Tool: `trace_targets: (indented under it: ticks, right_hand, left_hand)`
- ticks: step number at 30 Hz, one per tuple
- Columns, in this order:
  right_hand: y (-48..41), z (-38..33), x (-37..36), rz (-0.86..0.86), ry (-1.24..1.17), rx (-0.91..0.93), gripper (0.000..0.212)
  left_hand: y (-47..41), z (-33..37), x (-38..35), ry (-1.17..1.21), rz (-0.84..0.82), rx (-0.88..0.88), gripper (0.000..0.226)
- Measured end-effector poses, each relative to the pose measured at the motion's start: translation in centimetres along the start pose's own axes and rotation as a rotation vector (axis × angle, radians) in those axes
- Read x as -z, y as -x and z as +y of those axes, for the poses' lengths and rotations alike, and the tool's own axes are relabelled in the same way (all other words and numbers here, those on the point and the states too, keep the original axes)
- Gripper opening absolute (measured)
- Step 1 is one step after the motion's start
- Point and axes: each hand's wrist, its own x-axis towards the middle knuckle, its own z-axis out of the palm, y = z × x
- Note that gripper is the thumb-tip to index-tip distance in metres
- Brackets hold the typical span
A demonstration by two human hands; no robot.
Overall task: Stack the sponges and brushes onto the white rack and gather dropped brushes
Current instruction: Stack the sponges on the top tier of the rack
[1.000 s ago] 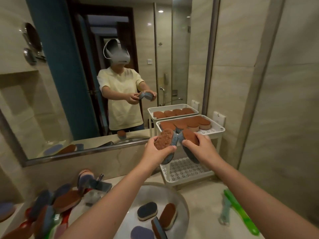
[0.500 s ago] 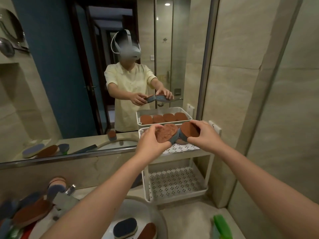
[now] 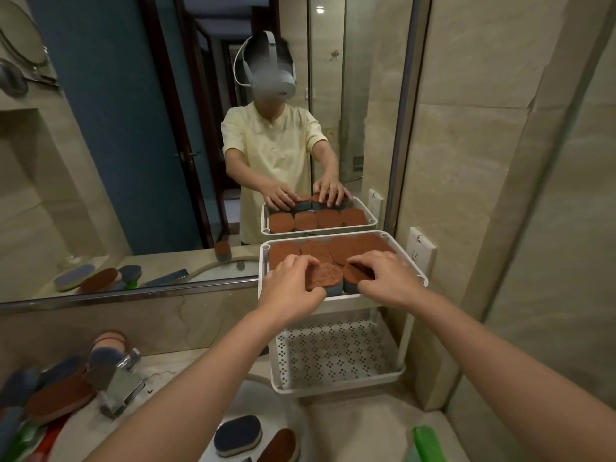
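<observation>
The white two-tier rack [image 3: 406, 258] stands on the counter against the mirror and the right wall. Several brown-topped sponges [image 3: 336, 250] fill the back of its top tray. At the tray's front edge my left hand [image 3: 290, 288] grips a brown-and-blue sponge [image 3: 325, 276], fingers curled round its left side. My right hand [image 3: 383, 278] grips a second sponge [image 3: 351, 275] right beside it, fingers over its top. Both sponges sit in the top tray, touching each other.
The rack's lower perforated shelf [image 3: 333, 355] holds nothing. The sink [image 3: 213, 425] below contains a blue sponge [image 3: 237, 435] and a brown one [image 3: 280, 445]. A pile of sponges and brushes [image 3: 56, 395] lies left of the faucet [image 3: 116, 385]. A green brush [image 3: 428, 443] lies bottom right.
Both hands have carried their sponges forward and down from the air before the rack into the front of the top tray. My view moved closer to the rack.
</observation>
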Motion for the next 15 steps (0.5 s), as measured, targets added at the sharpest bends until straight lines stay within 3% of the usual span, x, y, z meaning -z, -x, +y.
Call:
trace_targets:
  ticks: [8, 12, 15]
  right_hand:
    - [0.7, 0.5, -1.0, -0.018, -0.026, 0.018, 0.051]
    - [1.1, -0.3, -1.0, 0.174, -0.179, 0.027, 0.05]
    - [1.0, -1.6, -1.0, 0.327, -0.322, 0.08, 0.044]
  left_hand:
    - [-0.1, 0.0, -0.5, -0.087, -0.077, -0.031, 0.058]
    - [0.2, 0.1, -0.1, -0.044, -0.024, -0.046, 0.056]
    - [1.0, 0.0, 0.4, 0.124, 0.147, -0.036, 0.046]
